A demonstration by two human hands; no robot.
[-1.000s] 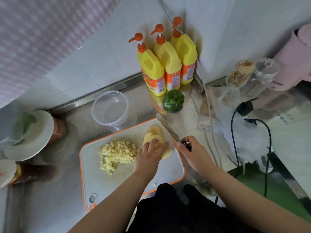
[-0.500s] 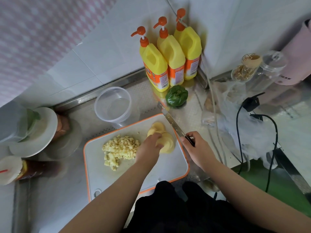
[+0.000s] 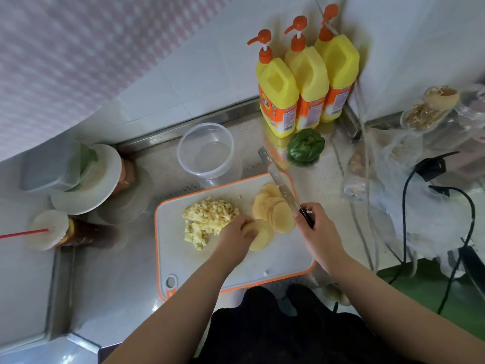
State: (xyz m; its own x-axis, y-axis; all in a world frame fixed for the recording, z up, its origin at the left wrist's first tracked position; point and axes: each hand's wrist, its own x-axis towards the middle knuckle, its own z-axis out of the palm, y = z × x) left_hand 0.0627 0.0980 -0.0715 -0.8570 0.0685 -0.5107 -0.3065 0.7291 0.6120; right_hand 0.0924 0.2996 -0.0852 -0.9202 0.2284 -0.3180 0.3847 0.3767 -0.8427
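Observation:
A white cutting board (image 3: 275, 269) with an orange rim lies on the steel counter. A pile of diced potato (image 3: 207, 219) sits on its left part. Fanned potato slices (image 3: 278, 211) lie on its right part. My left hand (image 3: 236, 237) grips a small stack of slices (image 3: 262, 236) just left of the fanned ones. My right hand (image 3: 317, 232) holds a knife (image 3: 278, 179) by its dark handle. The blade points away toward the back wall and lies over the right edge of the fanned slices.
An empty clear tub (image 3: 206, 151) stands behind the board. A green pepper (image 3: 305, 145) and three yellow pump bottles (image 3: 304, 82) fill the corner. Plastic bags (image 3: 409, 195), jars and black cables (image 3: 446, 206) crowd the right. Plates (image 3: 89, 185) and a drink cup (image 3: 52, 232) sit left.
My left hand has drawn a few slices away from the fanned potato, toward the near left of the board. The knife stays in my right hand. The camera view has shifted.

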